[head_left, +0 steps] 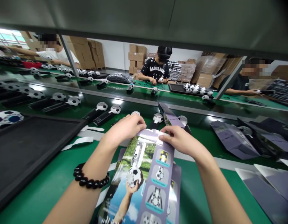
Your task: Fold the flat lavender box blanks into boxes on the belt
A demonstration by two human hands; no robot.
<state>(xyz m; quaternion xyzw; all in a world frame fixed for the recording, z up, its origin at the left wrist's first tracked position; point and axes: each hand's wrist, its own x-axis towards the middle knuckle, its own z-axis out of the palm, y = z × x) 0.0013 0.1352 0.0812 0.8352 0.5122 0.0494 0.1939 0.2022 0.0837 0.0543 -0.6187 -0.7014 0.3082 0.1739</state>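
Observation:
A printed cardboard box (153,169) in purple, green and blue, with a soccer-ball gadget pictured on it, lies in front of me with its end pointing away. My left hand (128,127) is closed on the far left corner of that end, fingers bent over the edge. At the far right corner, my right hand (180,138) pinches the edge between thumb and fingers. Beneath it lies another purple printed box (177,183), mostly hidden. Just beyond my hands are soccer-ball gadgets with black handles, one of them (157,119) between my two hands.
A black tray (29,152) is on the left, beside white paper strips (80,141). Purple cartons (234,140) and flat box sheets (270,186) lie to the right. Several gadgets (57,98) rest along the green line. A shelf spans overhead; co-workers (155,70) sit opposite.

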